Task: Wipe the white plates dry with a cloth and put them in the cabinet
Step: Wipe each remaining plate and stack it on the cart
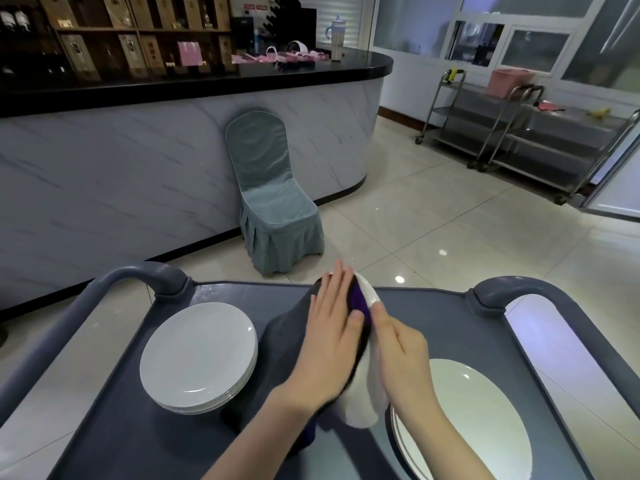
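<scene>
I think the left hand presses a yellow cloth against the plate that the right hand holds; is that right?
Not quite: in the head view the cloth is dark purple, not yellow. The left hand does press it against the plate the right hand holds.

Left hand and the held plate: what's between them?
The dark cloth: the left hand presses it against the tilted plate that the right hand grips. Head view shows it.
</scene>
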### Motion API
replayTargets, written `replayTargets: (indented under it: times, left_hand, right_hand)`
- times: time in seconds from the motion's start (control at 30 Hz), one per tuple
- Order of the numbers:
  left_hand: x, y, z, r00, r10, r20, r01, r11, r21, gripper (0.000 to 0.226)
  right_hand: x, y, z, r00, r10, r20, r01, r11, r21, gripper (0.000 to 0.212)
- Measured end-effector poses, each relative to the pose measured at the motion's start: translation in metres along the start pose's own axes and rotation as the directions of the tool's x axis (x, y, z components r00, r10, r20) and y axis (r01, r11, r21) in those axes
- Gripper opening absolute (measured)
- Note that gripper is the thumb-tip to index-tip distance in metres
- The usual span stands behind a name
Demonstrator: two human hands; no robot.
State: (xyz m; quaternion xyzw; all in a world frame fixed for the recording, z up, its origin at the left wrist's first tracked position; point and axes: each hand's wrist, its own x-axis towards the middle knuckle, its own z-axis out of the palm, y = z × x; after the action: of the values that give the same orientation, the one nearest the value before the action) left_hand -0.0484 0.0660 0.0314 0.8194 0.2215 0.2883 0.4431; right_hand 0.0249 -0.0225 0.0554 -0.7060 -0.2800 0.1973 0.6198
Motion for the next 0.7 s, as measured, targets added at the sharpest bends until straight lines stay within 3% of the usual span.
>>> replayTargets:
  times: [0.13, 0.33, 0.5, 0.57, 0.7]
  left_hand:
    - [-0.007, -0.003, 0.011, 0.995, 0.084, 0.053, -0.089, 0.989, 0.119, 0.057]
    - [0.017, -0.024, -0.012, 0.998, -0.064, -0.007, 0.063, 0.993, -0.096, 0.053]
    - [0.002, -0.042, -0.015, 0.989, -0.145, 0.002, 0.143, 0.973, -0.179, 0.052]
    - [-0.007, -0.045, -0.008, 0.994, -0.113, -0.004, 0.112, 0.989, -0.092, 0.050]
    - [0.000, -0.036, -0.003, 0.999, 0.023, 0.040, -0.029, 0.988, 0.152, 0.055]
  right_hand:
    - [0.005, 0.003, -0.001, 0.998, 0.048, 0.035, -0.049, 0.998, 0.034, 0.051]
    - [-0.006, 0.009, -0.015, 0.991, 0.013, 0.135, -0.003, 0.997, -0.072, 0.058]
    - [0.002, 0.009, -0.042, 0.985, 0.099, 0.144, -0.106, 0.994, 0.038, 0.046]
    - [0.006, 0.009, -0.045, 0.971, 0.092, 0.223, -0.114, 0.990, 0.089, 0.021]
    - [0.002, 0.012, -0.040, 0.958, 0.038, 0.283, -0.062, 0.995, 0.077, 0.025]
